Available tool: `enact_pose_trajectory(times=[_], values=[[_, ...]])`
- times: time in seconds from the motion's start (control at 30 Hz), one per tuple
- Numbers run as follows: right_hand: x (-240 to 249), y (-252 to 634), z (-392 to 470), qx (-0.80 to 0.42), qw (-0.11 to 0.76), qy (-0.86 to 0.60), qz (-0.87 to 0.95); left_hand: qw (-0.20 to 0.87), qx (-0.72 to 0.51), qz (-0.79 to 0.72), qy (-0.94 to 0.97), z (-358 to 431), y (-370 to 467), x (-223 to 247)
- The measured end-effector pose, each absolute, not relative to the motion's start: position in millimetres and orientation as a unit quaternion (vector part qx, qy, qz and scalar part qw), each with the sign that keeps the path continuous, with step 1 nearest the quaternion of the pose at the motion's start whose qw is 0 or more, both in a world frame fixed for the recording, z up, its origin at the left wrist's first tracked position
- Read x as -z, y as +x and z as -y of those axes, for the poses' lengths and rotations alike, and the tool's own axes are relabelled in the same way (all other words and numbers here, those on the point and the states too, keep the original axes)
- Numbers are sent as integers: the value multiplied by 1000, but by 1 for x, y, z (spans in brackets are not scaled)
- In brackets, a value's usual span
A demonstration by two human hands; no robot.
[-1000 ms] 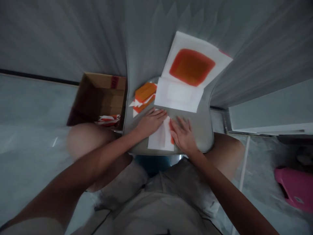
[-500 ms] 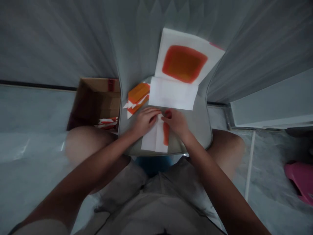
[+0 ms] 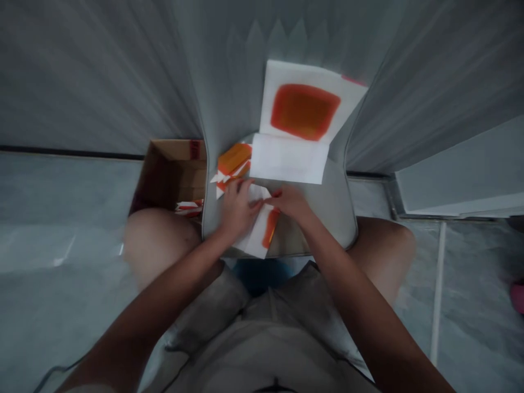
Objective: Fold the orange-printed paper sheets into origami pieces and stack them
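A folded white paper with an orange patch (image 3: 257, 234) lies tilted on the grey chair seat (image 3: 335, 213) between my knees. My left hand (image 3: 239, 210) rests on the paper's left side, its fingers bent and partly spread, with the thumb on the sheet. Pinched at the paper's upper right edge are the fingertips of my right hand (image 3: 290, 202). Just beyond the hands lies an open white sheet (image 3: 289, 158), its raised half bearing a big orange-red patch (image 3: 305, 111). Folded orange and white papers (image 3: 233, 164) sit at the seat's left, touching or close to my left fingers.
An open cardboard box (image 3: 158, 169) stands on the floor left of the chair, with some red and white folded papers (image 3: 189, 206) inside. A grey curtain hangs behind. At the far right edge a pink object (image 3: 518, 297) partly shows.
The folded paper has turned, its lower end swinging left. My left hand has spread its fingers over it and shifted slightly left. The view has moved a little.
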State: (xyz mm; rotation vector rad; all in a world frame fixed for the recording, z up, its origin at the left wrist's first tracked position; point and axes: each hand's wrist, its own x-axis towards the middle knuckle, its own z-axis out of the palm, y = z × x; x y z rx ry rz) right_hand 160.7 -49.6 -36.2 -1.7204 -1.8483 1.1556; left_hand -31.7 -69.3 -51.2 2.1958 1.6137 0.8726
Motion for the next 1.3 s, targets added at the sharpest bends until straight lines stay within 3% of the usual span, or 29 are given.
enact_pose_trajectory(times=[0.13,0.33,0.53,0.83,1.07,1.3], values=[[27,180,56,-445,185,-597,641,149,-308,-604,720,67,-30,46],[34,206,70,-260,213,-582,741,175,-283,-607,722,67,-22,48],[50,211,84,-213,265,-566,751,181,-279,-626,705,71,-12,47],[54,209,88,-186,270,-573,751,135,-288,-654,687,80,-6,48],[48,208,89,-200,262,-583,743,210,-386,-501,746,79,-11,58],[40,207,83,-236,246,-589,732,260,-349,-443,784,74,-25,63]])
